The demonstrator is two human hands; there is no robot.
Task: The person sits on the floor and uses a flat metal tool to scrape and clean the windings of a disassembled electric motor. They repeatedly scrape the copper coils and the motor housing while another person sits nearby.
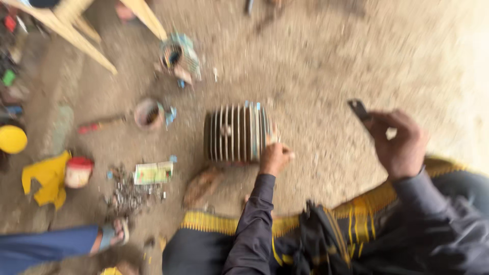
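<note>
The view is blurred by motion. A finned metal engine cylinder (235, 133) lies on its side on the sandy ground at the centre. My left hand (275, 158) rests against its lower right end, fingers curled on its edge. My right hand (400, 142) is raised to the right, pinching a small dark flat blade-like piece (359, 109) between its fingertips. Dark sleeves cover both my arms, and a dark cloth with yellow stripes (356, 209) covers my lap.
Two small round metal parts (148, 114) (175, 55) lie to the upper left, near pale chair legs (76, 35). A pile of small metal bits (130, 196), a green packet (153, 173), a yellow cloth (46, 178) and a red-capped jar (79, 172) lie at left. Another person's sandalled foot (112, 234) is at lower left.
</note>
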